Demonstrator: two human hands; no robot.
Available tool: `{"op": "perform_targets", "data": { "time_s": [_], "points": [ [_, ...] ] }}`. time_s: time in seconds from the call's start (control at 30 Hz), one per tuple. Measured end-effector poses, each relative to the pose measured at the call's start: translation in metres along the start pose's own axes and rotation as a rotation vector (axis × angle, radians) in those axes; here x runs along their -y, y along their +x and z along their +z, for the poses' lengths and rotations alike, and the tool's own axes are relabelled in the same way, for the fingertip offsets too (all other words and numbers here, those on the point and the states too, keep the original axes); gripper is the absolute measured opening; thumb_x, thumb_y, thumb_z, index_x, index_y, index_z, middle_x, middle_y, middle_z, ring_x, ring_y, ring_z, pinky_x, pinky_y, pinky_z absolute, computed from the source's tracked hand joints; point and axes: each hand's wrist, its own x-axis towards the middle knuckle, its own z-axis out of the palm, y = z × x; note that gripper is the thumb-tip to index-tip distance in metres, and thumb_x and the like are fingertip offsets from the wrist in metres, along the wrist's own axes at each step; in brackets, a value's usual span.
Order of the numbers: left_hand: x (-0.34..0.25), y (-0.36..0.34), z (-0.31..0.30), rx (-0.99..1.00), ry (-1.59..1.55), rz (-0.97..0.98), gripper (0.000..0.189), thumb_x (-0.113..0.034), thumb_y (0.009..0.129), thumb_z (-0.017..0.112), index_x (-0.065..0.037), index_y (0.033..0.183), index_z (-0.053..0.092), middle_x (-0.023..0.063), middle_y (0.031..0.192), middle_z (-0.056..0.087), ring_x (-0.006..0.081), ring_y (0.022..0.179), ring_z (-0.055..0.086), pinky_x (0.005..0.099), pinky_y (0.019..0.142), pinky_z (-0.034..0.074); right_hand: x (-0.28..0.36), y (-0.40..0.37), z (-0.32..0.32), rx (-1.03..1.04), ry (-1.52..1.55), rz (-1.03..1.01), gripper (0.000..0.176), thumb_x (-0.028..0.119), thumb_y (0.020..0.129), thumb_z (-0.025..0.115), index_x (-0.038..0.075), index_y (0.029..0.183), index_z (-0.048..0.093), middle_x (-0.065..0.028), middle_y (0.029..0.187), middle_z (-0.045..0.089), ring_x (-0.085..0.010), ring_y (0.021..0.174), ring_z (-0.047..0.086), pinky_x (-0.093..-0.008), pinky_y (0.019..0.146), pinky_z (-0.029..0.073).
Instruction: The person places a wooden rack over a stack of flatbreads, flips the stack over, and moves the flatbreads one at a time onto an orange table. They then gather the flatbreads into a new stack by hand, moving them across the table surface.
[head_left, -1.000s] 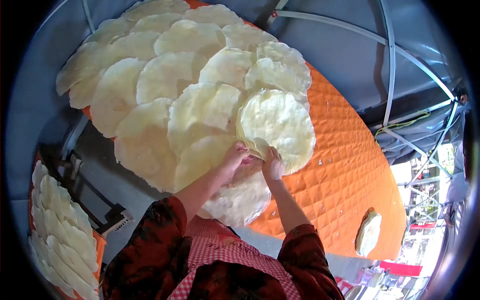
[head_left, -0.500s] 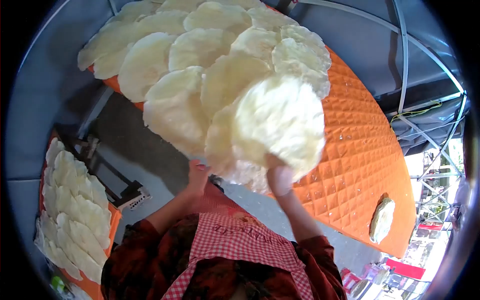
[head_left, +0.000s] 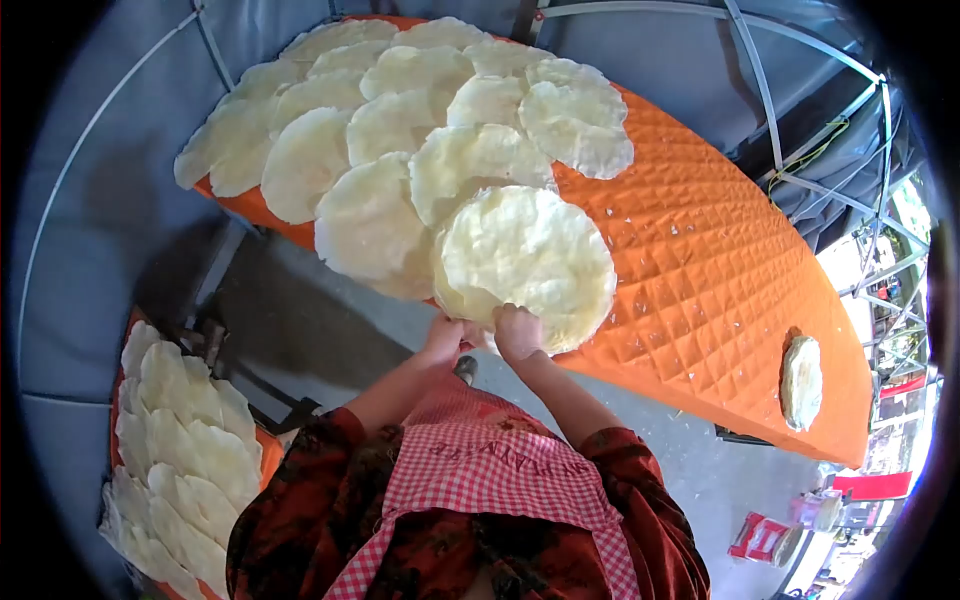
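Note:
Both hands meet at the near edge of a stack of pale, round flatbread sheets (head_left: 530,255) on the orange quilted table (head_left: 690,280). My right hand (head_left: 517,332) is closed on the stack's near rim. Just left of it, my left hand (head_left: 450,338) is pinched at the stack's lower left edge; what lies between its fingers is too small to make out. Beyond the stack, many overlapping thin sheets (head_left: 400,125) cover the table's left and far part. One large single sheet (head_left: 370,225) lies directly left of the stack.
A small pile of sheets (head_left: 801,383) rests near the table's right end. At lower left, another surface holds overlapping sheets (head_left: 185,450). Metal frame poles (head_left: 755,80) and grey tarp surround the table. A red and clear package (head_left: 765,540) is at lower right.
The stack, raised and blurred before, now lies flat on the table. My left hand has come in to its near edge beside my right hand. The view has shifted.

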Motion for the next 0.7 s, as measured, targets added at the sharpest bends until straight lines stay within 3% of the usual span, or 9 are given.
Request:
{"op": "perform_targets", "data": {
  "time_s": [0.07, 0.27, 0.37, 0.4, 0.5, 0.53, 0.63, 0.7],
  "points": [
    [-0.001, 0.0, 0.0, 0.051, 0.026, -0.005, 0.028, -0.018, 0.095, 0.046, -0.012, 0.122, 0.05, 0.005, 0.106, 0.063, 0.0186, 0.089, 0.063, 0.0398, 0.073, 0.055, 0.004, -0.004, -0.001, -0.01, 0.016, -0.005, 0.01, 0.016, 0.075, 0.058, 0.007, 0.079, 0.062, -0.012, 0.083, 0.063, -0.0286, 0.079, 0.064, -0.0404, 0.064, 0.054],
    [0.002, 0.005, 0.0, 0.154, -0.113, -0.009, 0.027, -0.019, 0.095, 0.044, -0.011, 0.12, 0.049, 0.007, 0.108, 0.062, 0.0207, 0.092, 0.063, 0.0392, 0.073, 0.055, 0.013, -0.008, -0.027, 0.077, 0.15, 0.031, 0.026, 0.032, 0.08, 0.063, 0.007, 0.087, 0.062, -0.0108, 0.092, 0.061, -0.0298, 0.09, 0.061, -0.0401, 0.072, 0.053],
    [-0.006, -0.002, 0.008, 0.163, -0.142, -0.017, 0.025, -0.017, 0.095, 0.044, -0.011, 0.118, 0.05, 0.0077, 0.107, 0.061, 0.0213, 0.089, 0.063, 0.0391, 0.074, 0.055, 0.008, -0.015, -0.013, -0.08, 0.331, -0.015, 0.031, 0.033, 0.082, 0.062, 0.003, 0.087, 0.06, -0.0133, 0.096, 0.06, -0.032, 0.093, 0.059, -0.0397, 0.076, 0.053],
    [-0.01, -0.009, 0.015, 0.105, -0.165, -0.009, 0.025, -0.014, 0.094, 0.044, -0.009, 0.117, 0.05, 0.0085, 0.105, 0.061, 0.0218, 0.089, 0.063, 0.0388, 0.074, 0.055, 0.01, -0.018, -0.021, -0.092, 0.337, -0.048, 0.031, 0.029, 0.081, 0.063, 0.001, 0.093, 0.059, -0.0154, 0.098, 0.059, -0.0338, 0.094, 0.059, -0.0407, 0.076, 0.052],
    [-0.023, -0.018, 0.02, 0.195, -0.171, -0.023, 0.026, -0.012, 0.092, 0.046, -0.007, 0.117, 0.051, 0.0088, 0.105, 0.061, 0.0217, 0.09, 0.063, 0.0376, 0.073, 0.055, 0.014, -0.025, -0.039, -0.152, 0.323, -0.07, 0.031, 0.022, 0.08, 0.062, 0.0, 0.102, 0.057, -0.0169, 0.102, 0.058, -0.0337, 0.098, 0.058, -0.0413, 0.077, 0.051],
    [-0.03, -0.023, 0.029, 0.164, -0.189, -0.005, 0.024, -0.012, 0.09, 0.047, -0.005, 0.113, 0.054, 0.0084, 0.099, 0.062, 0.0216, 0.085, 0.063, 0.0353, 0.074, 0.054, 0.009, -0.025, -0.032, -0.174, 0.338, -0.057, 0.037, 0.018, 0.076, 0.063, 0.001, 0.108, 0.055, -0.0171, 0.099, 0.06, -0.0324, 0.093, 0.061, -0.0417, 0.075, 0.051],
    [-0.043, -0.014, 0.04, 0.21, -0.22, -0.017, 0.025, -0.012, 0.092, 0.045, -0.006, 0.115, 0.052, 0.0089, 0.109, 0.061, 0.0225, 0.098, 0.061, 0.0391, 0.082, 0.052, 0.002, -0.01, -0.036, -0.097, 0.43, 0.107, 0.042, 0.018, 0.073, 0.067, 0.001, 0.109, 0.055, -0.0174, 0.098, 0.061, -0.0315, 0.085, 0.064, -0.042, 0.075, 0.051],
    [-0.071, -0.018, 0.052, 0.307, -0.2, -0.053, 0.024, -0.014, 0.093, 0.045, -0.008, 0.116, 0.051, 0.0082, 0.117, 0.059, 0.0239, 0.107, 0.058, 0.0421, 0.09, 0.048, -0.029, 0.012, -0.033, -0.019, 0.413, 0.077, 0.042, 0.015, 0.075, 0.066, 0.003, 0.114, 0.056, -0.0193, 0.098, 0.063, -0.0323, 0.08, 0.065, -0.0407, 0.072, 0.052]
  ]
}}
